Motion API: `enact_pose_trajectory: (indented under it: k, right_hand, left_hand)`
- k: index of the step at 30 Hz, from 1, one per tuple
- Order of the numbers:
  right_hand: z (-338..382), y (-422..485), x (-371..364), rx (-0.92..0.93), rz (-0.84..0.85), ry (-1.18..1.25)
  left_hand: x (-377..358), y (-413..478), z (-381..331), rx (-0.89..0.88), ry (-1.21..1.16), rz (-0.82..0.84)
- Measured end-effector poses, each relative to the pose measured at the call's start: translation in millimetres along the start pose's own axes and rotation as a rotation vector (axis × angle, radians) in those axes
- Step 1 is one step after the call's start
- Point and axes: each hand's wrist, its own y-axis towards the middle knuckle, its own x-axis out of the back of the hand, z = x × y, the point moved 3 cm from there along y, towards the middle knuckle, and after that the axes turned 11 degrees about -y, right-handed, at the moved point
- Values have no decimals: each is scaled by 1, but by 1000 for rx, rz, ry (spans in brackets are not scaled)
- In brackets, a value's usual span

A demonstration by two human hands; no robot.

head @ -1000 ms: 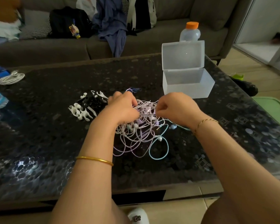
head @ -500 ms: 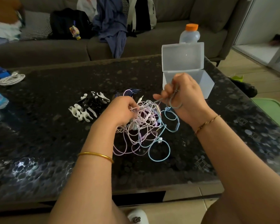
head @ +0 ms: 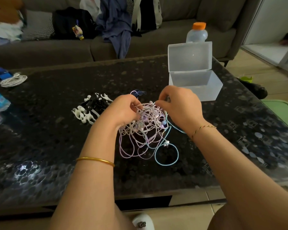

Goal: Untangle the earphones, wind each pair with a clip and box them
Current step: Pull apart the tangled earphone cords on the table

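Note:
A tangle of pink, lilac and light-blue earphones (head: 145, 130) is bunched at the middle of the dark table (head: 40, 146), partly lifted off it. My left hand (head: 123, 110) grips the bundle's left side. My right hand (head: 178, 105) pinches cords at its top right. One blue loop (head: 166, 154) trails onto the table toward me. Left of the hands lies a pile of white and black winder clips (head: 90, 108). The clear plastic box (head: 196, 83) stands open behind my right hand, its lid upright.
A bottle with an orange cap (head: 197, 33) stands behind the box. A coiled white cable (head: 13, 79) and blue items lie at the table's far left. A sofa with bags and clothes (head: 113, 25) runs along the back. A green bin (head: 283, 112) is at the right.
My right hand, which had lifted a blue cord up toward the box, has come back down to the top of the tangle. My left hand has kept its hold, and the bundle has risen.

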Motion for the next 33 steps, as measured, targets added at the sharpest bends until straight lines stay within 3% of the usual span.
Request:
enact_pose_trajectory:
  k: [6,11,14,18,25,33]
  right_hand:
    - [0,2,0,-32,-144,-1]
    - [-4,4,-3,-199,-66,660]
    - [0,1,-5,-239,55,924]
    - [9,-3,-3,-162,160,1010]
    - [15,-2,1,-108,148,1102]
    - [3,0,-1,-246,89,1253]
  left_hand:
    - [3,1,3,54,14,-1]
    - [3,2,9,128,-17,3]
    - [3,2,10,169,-29,-20]
    - [9,1,-4,56,-118,-102]
    - [-3,-1,-9,-34,-39,-15]
    - [2,2,-5,-92,96,-139]
